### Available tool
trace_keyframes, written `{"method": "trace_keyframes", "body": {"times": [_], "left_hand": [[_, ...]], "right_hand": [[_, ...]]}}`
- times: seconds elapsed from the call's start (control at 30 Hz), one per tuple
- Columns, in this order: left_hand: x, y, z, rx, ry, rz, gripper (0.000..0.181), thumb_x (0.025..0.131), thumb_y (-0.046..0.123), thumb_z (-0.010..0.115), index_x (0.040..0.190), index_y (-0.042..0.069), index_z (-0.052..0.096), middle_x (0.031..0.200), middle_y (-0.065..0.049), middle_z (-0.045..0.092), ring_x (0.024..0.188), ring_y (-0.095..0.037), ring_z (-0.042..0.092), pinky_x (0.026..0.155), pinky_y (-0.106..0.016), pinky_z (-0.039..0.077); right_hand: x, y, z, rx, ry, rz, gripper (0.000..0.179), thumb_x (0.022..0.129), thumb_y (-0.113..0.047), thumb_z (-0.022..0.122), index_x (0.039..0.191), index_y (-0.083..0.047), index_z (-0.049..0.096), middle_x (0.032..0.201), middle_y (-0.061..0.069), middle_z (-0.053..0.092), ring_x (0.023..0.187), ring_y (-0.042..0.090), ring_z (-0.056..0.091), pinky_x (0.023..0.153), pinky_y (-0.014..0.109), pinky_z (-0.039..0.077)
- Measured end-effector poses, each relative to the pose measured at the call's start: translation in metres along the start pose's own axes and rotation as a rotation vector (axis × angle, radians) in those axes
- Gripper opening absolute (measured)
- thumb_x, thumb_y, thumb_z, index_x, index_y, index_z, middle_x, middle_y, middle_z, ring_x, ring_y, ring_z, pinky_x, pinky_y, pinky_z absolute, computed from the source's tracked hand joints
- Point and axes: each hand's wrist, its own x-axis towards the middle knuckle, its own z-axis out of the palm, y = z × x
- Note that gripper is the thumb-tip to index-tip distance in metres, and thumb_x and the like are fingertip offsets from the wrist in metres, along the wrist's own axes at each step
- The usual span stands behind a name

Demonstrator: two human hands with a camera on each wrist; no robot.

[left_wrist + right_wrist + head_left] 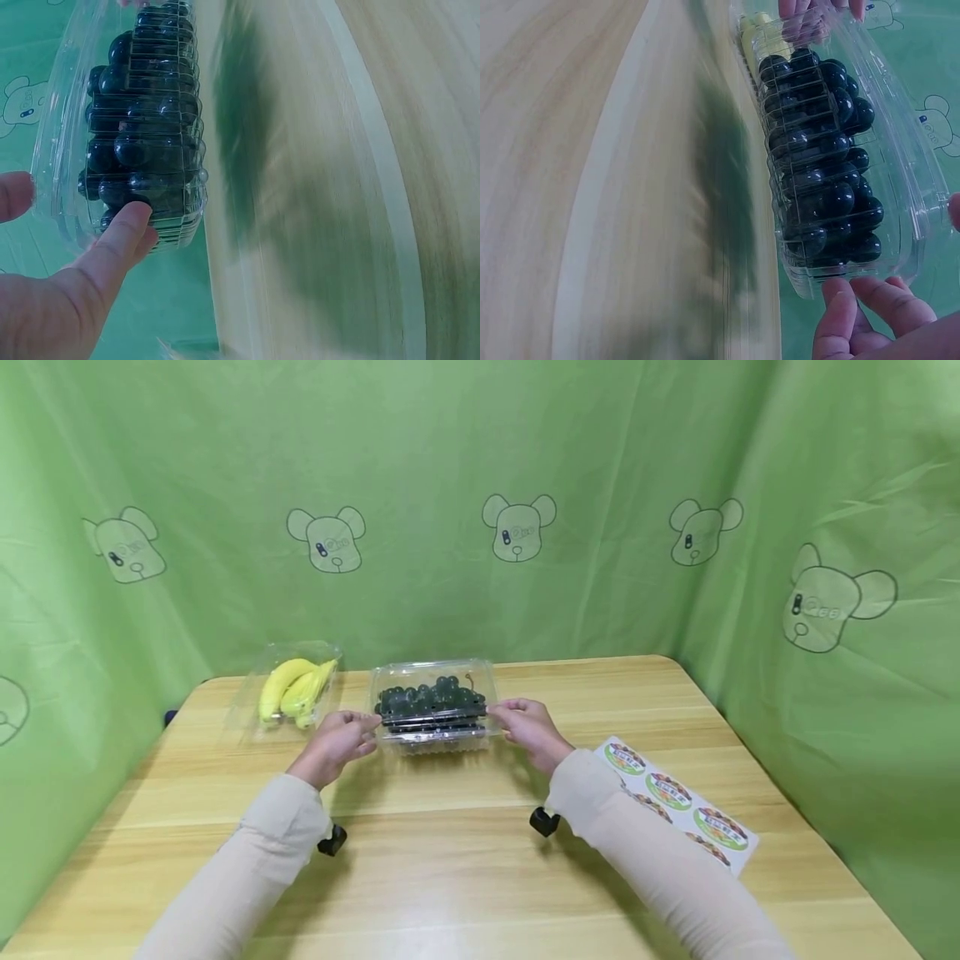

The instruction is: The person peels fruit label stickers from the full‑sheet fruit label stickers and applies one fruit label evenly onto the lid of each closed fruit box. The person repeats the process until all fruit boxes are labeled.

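A clear plastic clamshell box [431,672] holds dark grapes [429,703] near the back middle of the table. My left hand [341,745] grips the box at its left end, and my right hand [528,728] grips the right end. In the left wrist view the fingers and thumb of my left hand [71,300] spread around one end of the ribbed box. My right hand [874,319] has its fingertips at the other end in the right wrist view. A shadow on the wood lies apart from the box, which appears raised. Whether its lid is latched cannot be told.
Left of the box, yellow bananas [296,687] lie in another clear plastic container [324,650]. A sheet of round fruit stickers [670,790] lies at the right, partly under my right sleeve [637,835]. Green curtains [427,435] enclose the wooden table [435,877].
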Motion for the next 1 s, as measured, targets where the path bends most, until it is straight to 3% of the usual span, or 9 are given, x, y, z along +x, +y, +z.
{"method": "trace_keyframes", "body": {"times": [0.43, 1.0], "left_hand": [[-0.007, -0.001, 0.005, 0.011, 0.004, -0.011, 0.048, 0.101, 0.011, 0.050, 0.134, -0.017, 0.033, 0.142, -0.032, 0.033, 0.133, -0.044, 0.034, 0.108, -0.040, 0.040], [-0.014, -0.001, 0.011, 0.026, 0.029, 0.007, 0.035, 0.100, 0.012, 0.052, 0.122, -0.014, 0.043, 0.133, -0.028, 0.041, 0.120, -0.036, 0.046, 0.104, -0.039, 0.044]], "right_hand": [[-0.008, 0.002, -0.002, 0.002, 0.020, -0.024, 0.038, 0.091, -0.018, 0.066, 0.121, 0.002, 0.054, 0.116, 0.011, 0.057, 0.107, 0.027, 0.052, 0.103, 0.047, 0.042], [-0.018, 0.003, -0.007, 0.010, 0.003, -0.036, 0.038, 0.092, -0.017, 0.064, 0.121, 0.004, 0.053, 0.124, 0.016, 0.054, 0.114, 0.028, 0.052, 0.104, 0.045, 0.042]]}}
